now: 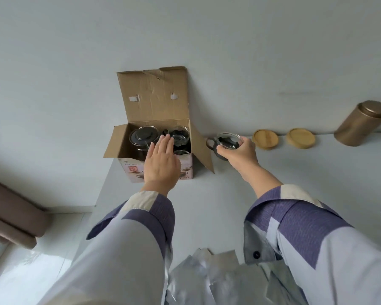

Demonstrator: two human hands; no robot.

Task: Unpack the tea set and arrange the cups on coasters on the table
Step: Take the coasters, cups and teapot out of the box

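From my feed I count one box (154,137), open, its tall back flap against the wall and side flaps splayed left and right; it sits at the table's (207,205) left end, just inside the left edge. Inside I see one pot (143,135) with a dark lid on the left and at least two glass cups (179,134) on the right, a third rim showing below them; more I cannot tell. My left hand (162,164) hovers over the box's front with fingers straight and together, holding nothing. Just right of the box's right flap, my right hand (238,151) grips one cup (227,142) by its rim, handle pointing left toward the flap; I cannot tell if it touches the table. Right of it lie two round wooden coasters (265,139), side by side along the wall, both bare, then one gold tin (361,124) well apart near the right edge. Bare tabletop runs between my arms toward me, where a heap of silver pouches (207,280) crowds the near edge
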